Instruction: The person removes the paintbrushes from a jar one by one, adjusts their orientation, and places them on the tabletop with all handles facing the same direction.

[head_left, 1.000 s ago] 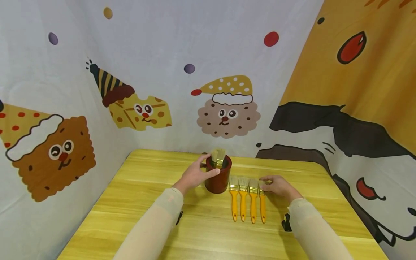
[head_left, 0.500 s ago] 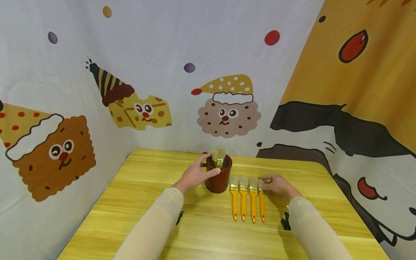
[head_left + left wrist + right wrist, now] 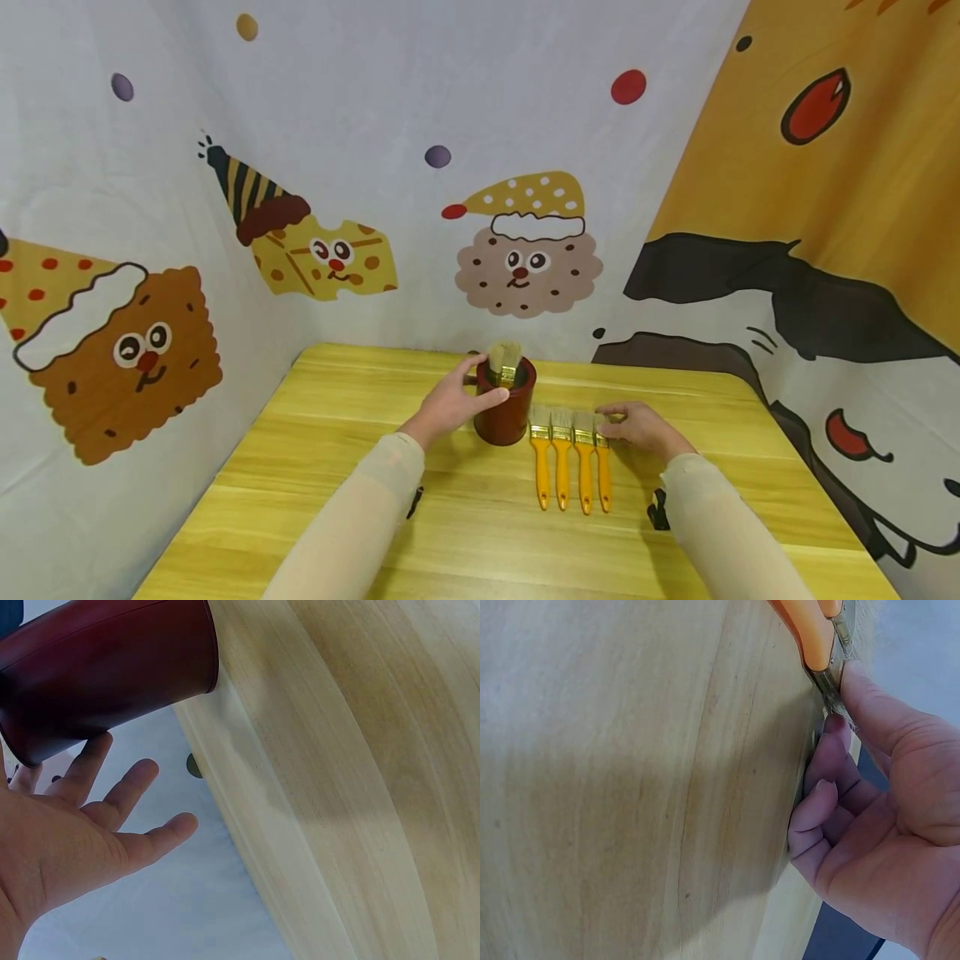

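A dark red cup (image 3: 502, 422) stands upright near the back of the table, with paintbrushes (image 3: 506, 360) in it, bristles up. My left hand (image 3: 450, 406) spreads thumb and fingers against the cup's left side; in the left wrist view the fingers (image 3: 90, 761) are splayed, one fingertip right at the wall. To the cup's right, several yellow-handled paintbrushes (image 3: 562, 475) lie side by side, handles towards me. My right hand (image 3: 637, 425) pinches the rightmost paintbrush (image 3: 603, 471) at its bristle end between thumb and index finger, other fingers curled under (image 3: 814, 810).
The yellow wooden table (image 3: 360, 383) carries all of this. A cartoon-printed cloth (image 3: 420, 250) rises behind and along both sides. Small black fittings (image 3: 658, 510) sit by both wrists.
The rightmost paintbrush has shifted slightly left, nearer the others, with my right hand on it. The left hand and the cup stay nearly still.
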The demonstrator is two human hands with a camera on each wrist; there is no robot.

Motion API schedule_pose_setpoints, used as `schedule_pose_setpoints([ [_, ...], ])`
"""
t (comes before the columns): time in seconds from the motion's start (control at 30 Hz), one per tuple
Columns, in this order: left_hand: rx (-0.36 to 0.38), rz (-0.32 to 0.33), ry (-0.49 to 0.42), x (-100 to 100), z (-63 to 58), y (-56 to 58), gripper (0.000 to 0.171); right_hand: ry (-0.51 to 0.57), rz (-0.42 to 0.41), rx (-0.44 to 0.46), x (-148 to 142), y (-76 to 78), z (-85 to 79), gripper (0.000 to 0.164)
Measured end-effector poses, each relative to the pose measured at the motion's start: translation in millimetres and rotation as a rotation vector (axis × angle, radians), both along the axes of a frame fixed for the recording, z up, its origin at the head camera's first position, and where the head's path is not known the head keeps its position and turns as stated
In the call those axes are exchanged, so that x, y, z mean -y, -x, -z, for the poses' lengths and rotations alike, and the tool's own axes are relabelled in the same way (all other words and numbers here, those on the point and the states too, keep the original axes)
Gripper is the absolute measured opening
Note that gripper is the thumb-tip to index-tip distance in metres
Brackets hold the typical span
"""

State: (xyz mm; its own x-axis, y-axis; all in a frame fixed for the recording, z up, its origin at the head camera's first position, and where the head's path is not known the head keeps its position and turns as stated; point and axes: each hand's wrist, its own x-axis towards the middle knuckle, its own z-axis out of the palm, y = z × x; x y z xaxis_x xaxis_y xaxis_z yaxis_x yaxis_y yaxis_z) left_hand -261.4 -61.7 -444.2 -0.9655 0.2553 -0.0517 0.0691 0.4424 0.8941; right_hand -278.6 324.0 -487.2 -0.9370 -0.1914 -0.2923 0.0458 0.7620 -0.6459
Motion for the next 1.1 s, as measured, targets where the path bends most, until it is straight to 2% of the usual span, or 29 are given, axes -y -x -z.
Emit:
schedule_pose_setpoints([
  [0.4, 0.01, -0.005, -0.018, 0.2, -1.4, -0.5, 0.084, 0.042, -0.003, 0.016, 0.3, -2.5, -0.9, 0.054],
  [0.83, -0.005, 0.002, -0.009, -0.1, -0.3, 0.0, 0.085, 0.052, -0.043, 0.026, -2.4, -2.3, 0.1, 0.06],
  [1.1, -0.003, 0.0, -0.008, -0.5, 0.0, -0.2, 0.084, 0.072, -0.039, 0.059, -4.2, -0.8, 0.0, 0.071],
])
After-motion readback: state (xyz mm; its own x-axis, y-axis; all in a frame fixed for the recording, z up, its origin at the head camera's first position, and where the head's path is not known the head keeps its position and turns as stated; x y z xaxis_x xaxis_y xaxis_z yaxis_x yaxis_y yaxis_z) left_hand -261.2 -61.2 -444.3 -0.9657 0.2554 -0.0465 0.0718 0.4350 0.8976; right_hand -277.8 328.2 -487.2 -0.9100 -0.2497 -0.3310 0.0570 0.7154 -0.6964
